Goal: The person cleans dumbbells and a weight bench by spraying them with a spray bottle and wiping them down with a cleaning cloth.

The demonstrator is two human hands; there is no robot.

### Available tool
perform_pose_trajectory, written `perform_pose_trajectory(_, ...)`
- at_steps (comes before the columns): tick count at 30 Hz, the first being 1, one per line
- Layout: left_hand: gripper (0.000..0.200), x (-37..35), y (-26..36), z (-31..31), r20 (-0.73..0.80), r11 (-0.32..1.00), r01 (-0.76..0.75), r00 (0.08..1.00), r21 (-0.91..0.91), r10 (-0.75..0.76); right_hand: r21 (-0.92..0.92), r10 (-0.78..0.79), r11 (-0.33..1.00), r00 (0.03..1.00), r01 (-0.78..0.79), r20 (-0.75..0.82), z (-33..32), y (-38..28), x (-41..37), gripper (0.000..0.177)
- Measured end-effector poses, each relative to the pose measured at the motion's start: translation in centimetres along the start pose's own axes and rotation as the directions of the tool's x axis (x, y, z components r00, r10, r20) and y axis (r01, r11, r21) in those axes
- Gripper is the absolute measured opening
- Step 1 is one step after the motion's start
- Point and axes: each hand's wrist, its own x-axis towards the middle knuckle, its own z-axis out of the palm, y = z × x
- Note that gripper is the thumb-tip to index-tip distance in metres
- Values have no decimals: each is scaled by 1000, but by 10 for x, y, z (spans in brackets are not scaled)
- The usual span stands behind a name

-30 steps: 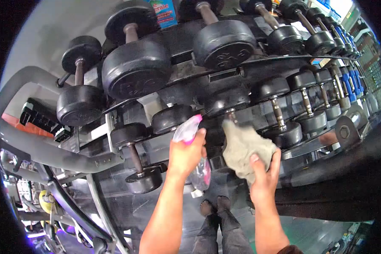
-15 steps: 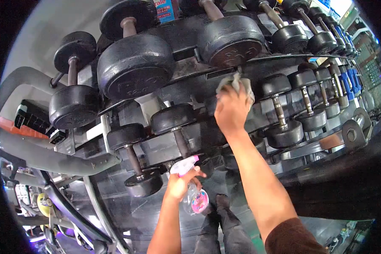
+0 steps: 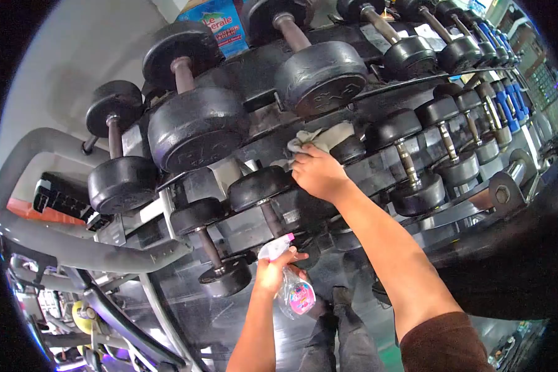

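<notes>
My right hand (image 3: 319, 172) is closed on a grey-white cloth (image 3: 325, 137), over the black rack between the upper and lower rows. One end of the cloth lies over a dumbbell (image 3: 348, 149) that is partly hidden by my hand and arm. Lower down, my left hand (image 3: 278, 270) is wrapped round the neck of a clear spray bottle (image 3: 297, 296) with a pink label and a white and pink trigger head. The bottle is in front of a lower-row dumbbell (image 3: 263, 197). Large black round-headed dumbbells (image 3: 198, 127) stand above my hands.
Dumbbells fill both rack tiers, with blue ones (image 3: 513, 102) at the far right. A blue printed box (image 3: 214, 25) is behind the top row. A grey tubular machine frame (image 3: 99, 245) curves along the left. My legs (image 3: 338, 338) are below the rack.
My right hand has moved left and slightly down with the cloth, which now trails to the right. The view has shifted a little, and the spray bottle stays in my left hand.
</notes>
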Motion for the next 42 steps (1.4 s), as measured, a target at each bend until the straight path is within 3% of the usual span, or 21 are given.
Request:
perform_pose_trajectory(4, 35, 0, -1, 2, -23, 1000, -18, 1000, -12, 18, 252, -58, 966, 998, 63, -27, -1, -15, 6, 17)
perform_pose_trajectory(7, 42, -1, 0, 1, -13, 1000, 0, 1000, -31, 0, 190, 424, 894, 904, -407, -61, -13, -16, 13, 21)
perform_pose_trajectory(8, 43, -2, 1, 1, -9, 1000, 5, 1000, -30, -5, 27, 448, 894, 893, -447, -32, -6, -7, 7, 27)
perform_pose_trajectory(9, 44, -1, 1, 2, 0, 1000, 8, 1000, -30, -8, 57, 515, 857, 857, -513, -30, -12, -2, 6, 28)
perform_pose_trajectory(11, 44, 0, 0, 1, -5, 999, 12, 1000, -52, -12, 36, 426, 903, 902, -429, 74, -11, -9, 11, 29)
perform_pose_trajectory(14, 46, 3, -1, -3, -4, 996, 59, 998, -73, -59, -100, 162, 983, 985, -155, 65, 37, -34, -1, 28)
perform_pose_trajectory(17, 45, 2, 0, -2, 0, 992, 64, 998, -105, -64, -28, 75, 997, 977, -71, 201, 42, -42, 3, 26)
perform_pose_trajectory(21, 42, -1, -1, -2, 9, 991, 27, 1000, -134, -26, -89, -9, 995, 927, 46, 375, 30, -40, 10, 25)
perform_pose_trajectory(23, 43, 4, -6, -3, 12, 990, -11, 1000, -139, 13, -109, 9, 993, 929, 34, 369, 32, -41, 10, 26)
perform_pose_trajectory(25, 42, 2, -8, -4, 5, 991, -22, 1000, -132, 22, -116, 286, 957, 931, -265, 229, 18, -40, 13, 26)
perform_pose_trajectory(27, 42, 7, -14, -6, 8, 988, -35, 999, -148, 37, 45, 663, 745, 746, -666, 64, 3, -15, 7, 23)
perform_pose_trajectory(28, 41, 6, -14, -5, 13, 987, -41, 999, -157, 43, 86, 631, 775, 772, -626, -76, -11, -3, -10, 21)
perform_pose_trajectory(29, 40, 6, -13, -4, 17, 985, -49, 998, -163, 53, 50, 723, 688, 689, -724, 39, -27, 4, -10, 25)
perform_pose_trajectory(31, 39, 4, -14, -6, 20, 983, -74, 997, -169, 79, 137, 814, 580, 564, -803, -138, -12, 20, -25, 27)
perform_pose_trajectory(33, 40, 7, -18, -7, 27, 980, -109, 993, -165, 115, 372, 932, 326, 361, -869, 25, -8, 36, -31, 24)
perform_pose_trajectory(35, 42, 2, -13, -6, 37, 986, -76, 996, -147, 83, 466, 968, 174, 238, -867, 81, -9, 45, -29, 23)
perform_pose_trajectory(36, 43, 1, -12, -6, 43, 986, -80, 995, -148, 87, 458, 986, 49, 116, -888, 121, -20, 43, -21, 24)
perform_pose_trajectory(39, 40, -4, -4, -5, 35, 987, -26, 999, -159, 32, 511, 989, 143, 140, -847, -45, -2, 31, -25, 18)
perform_pose_trajectory(40, 40, -3, -3, -6, 40, 990, -10, 999, -142, 16, 460, 936, 350, 326, -816, -134, -7, 21, -27, 17)
perform_pose_trajectory(41, 41, -3, -2, -6, 49, 992, 6, 999, -122, 0, 392, 915, 403, 379, -827, -141, -8, 4, -24, 21)
perform_pose_trajectory(42, 41, -2, -1, -4, 40, 992, 8, 999, -122, -3, 416, 830, 558, 487, -718, -273, -8, -16, -26, 25)
